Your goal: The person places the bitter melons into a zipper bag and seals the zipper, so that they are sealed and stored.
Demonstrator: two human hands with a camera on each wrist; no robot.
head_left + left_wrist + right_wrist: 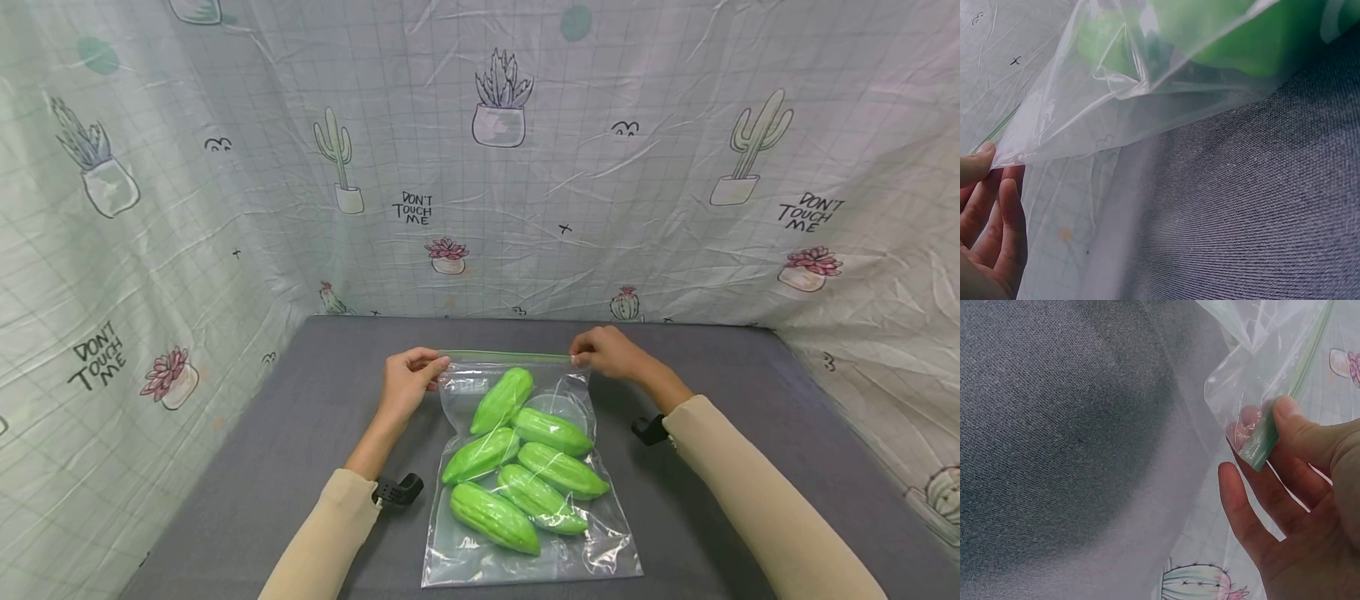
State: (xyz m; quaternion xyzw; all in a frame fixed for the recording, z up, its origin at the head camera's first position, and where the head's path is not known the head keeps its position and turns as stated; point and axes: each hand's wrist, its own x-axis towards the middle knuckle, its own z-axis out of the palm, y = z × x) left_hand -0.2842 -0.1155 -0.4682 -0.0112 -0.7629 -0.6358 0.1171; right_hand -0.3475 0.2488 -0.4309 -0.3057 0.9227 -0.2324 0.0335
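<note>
A clear zip bag [525, 570] lies on the table with several green, ridged, elongated vegetables or fruits [491, 517] inside; their exact kind is unclear. Its green zip strip [510, 357] runs across the far end, stretched between both hands. My left hand [408, 379] pinches the left top corner between thumb and fingers, as the left wrist view also shows at the bag's corner [1035, 134]. At the other end, my right hand [609, 350] pinches the right end of the green strip [1265, 445], its thumb on the near side and fingers behind the film.
The dark grey table [315, 417] stretches out on both sides of the bag. A pale curtain [420, 242] printed with potted cacti rises behind the table and along its sides. Each wrist wears a black camera, such as the left wrist camera [399, 490].
</note>
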